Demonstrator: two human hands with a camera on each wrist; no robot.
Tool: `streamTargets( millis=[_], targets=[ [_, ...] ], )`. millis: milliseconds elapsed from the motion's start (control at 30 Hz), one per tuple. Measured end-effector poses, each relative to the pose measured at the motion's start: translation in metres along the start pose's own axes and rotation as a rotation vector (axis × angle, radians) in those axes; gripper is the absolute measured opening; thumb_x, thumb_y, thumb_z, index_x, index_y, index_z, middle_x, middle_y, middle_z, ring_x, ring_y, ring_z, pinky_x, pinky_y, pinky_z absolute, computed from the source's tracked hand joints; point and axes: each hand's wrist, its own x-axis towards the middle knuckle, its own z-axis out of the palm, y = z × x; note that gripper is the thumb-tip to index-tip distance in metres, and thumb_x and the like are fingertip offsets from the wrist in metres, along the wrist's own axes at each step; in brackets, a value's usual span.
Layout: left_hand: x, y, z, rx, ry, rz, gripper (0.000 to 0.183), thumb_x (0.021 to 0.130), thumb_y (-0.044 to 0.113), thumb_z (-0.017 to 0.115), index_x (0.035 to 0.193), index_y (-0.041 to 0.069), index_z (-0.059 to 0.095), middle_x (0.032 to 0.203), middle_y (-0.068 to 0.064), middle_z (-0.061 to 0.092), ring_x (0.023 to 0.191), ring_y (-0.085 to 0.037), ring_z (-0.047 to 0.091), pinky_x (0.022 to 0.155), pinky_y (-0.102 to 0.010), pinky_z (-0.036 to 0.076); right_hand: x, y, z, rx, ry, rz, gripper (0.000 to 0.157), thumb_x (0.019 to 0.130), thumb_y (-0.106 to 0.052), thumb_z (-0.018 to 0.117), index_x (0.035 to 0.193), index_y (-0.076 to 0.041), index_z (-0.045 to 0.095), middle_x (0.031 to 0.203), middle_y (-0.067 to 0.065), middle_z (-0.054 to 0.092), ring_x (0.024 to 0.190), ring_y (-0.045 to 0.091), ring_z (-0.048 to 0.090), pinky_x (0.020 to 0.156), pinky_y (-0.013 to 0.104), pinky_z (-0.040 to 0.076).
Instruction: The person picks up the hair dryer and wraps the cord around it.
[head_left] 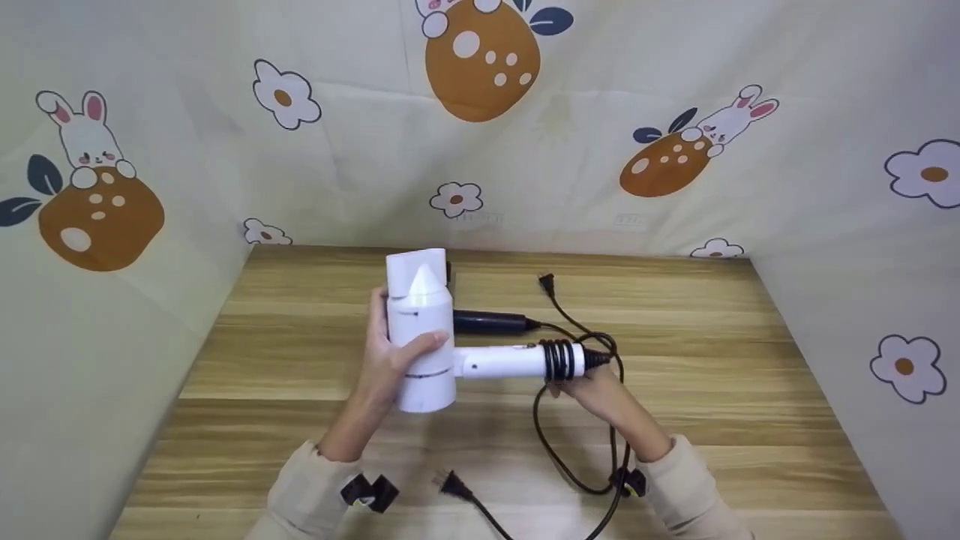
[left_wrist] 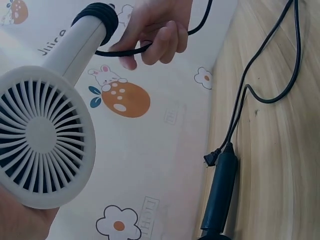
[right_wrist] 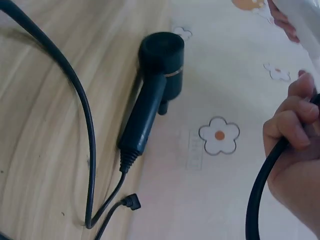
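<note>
A white hair dryer [head_left: 425,386] is held above the table, its handle pointing right and its slatted rear grille [left_wrist: 41,135] facing the left wrist camera. My left hand [head_left: 390,360] grips the barrel, the thumb lying across its side. Several turns of black cord [head_left: 559,361] are wound round the end of the handle. Just below that end, my right hand [head_left: 600,394] holds the cord between curled fingers, which the right wrist view also shows on the cord [right_wrist: 263,185]. From there the cord loops down to a plug [head_left: 454,486] near the front.
Behind the white one, a dark hair dryer [right_wrist: 165,62] lies on the wooden table [head_left: 300,360], partly hidden in the head view. Its cord runs right, with its plug [head_left: 547,285] towards the back. Patterned cloth [head_left: 360,150] encloses the table at the back and sides.
</note>
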Motion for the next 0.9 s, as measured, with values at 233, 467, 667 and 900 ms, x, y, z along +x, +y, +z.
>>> streamTargets(
  millis=[233, 467, 667, 900],
  targets=[
    [0.001, -0.007, -0.001, 0.012, 0.086, -0.007, 0.065, 0.070, 0.003, 0.070, 0.124, 0.008, 0.035, 0.101, -0.008, 0.056, 0.087, -0.021, 0.059, 0.074, -0.037, 0.052, -0.004, -0.015, 0.020, -0.190, -0.002, -0.064, 0.023, 0.097, -0.015, 0.047, 0.080, -0.004, 0.059, 0.055, 0.002, 0.052, 0.050, 0.001, 0.045, 0.049, 0.020, 0.043],
    [0.005, -0.011, -0.004, 0.056, 0.159, 0.026, 0.064, 0.074, 0.004, 0.071, 0.126, 0.007, 0.033, 0.105, -0.007, 0.054, 0.089, -0.019, 0.057, 0.075, -0.033, 0.051, -0.012, -0.023, 0.019, -0.398, -0.038, -0.162, 0.022, 0.097, -0.018, 0.049, 0.108, -0.003, 0.061, 0.065, -0.006, 0.055, 0.054, -0.001, 0.045, 0.052, 0.019, 0.046],
    [0.012, -0.014, -0.012, 0.092, 0.224, 0.008, 0.067, 0.075, 0.005, 0.071, 0.128, 0.009, 0.031, 0.104, -0.007, 0.052, 0.089, -0.018, 0.056, 0.075, -0.033, 0.049, -0.021, -0.031, 0.017, -0.413, 0.023, -0.351, 0.012, 0.092, -0.008, 0.055, 0.100, -0.007, 0.063, 0.086, 0.001, 0.069, 0.074, 0.007, 0.064, 0.068, 0.019, 0.053],
    [0.009, -0.016, -0.013, 0.136, 0.175, -0.020, 0.070, 0.077, 0.009, 0.072, 0.132, 0.010, 0.029, 0.105, -0.010, 0.053, 0.090, -0.021, 0.056, 0.076, -0.036, 0.050, -0.019, -0.039, 0.008, -0.381, 0.140, -0.524, 0.016, 0.083, 0.002, 0.062, 0.098, -0.002, 0.066, 0.076, 0.004, 0.068, 0.056, 0.002, 0.053, 0.053, 0.009, 0.044]
  ],
)
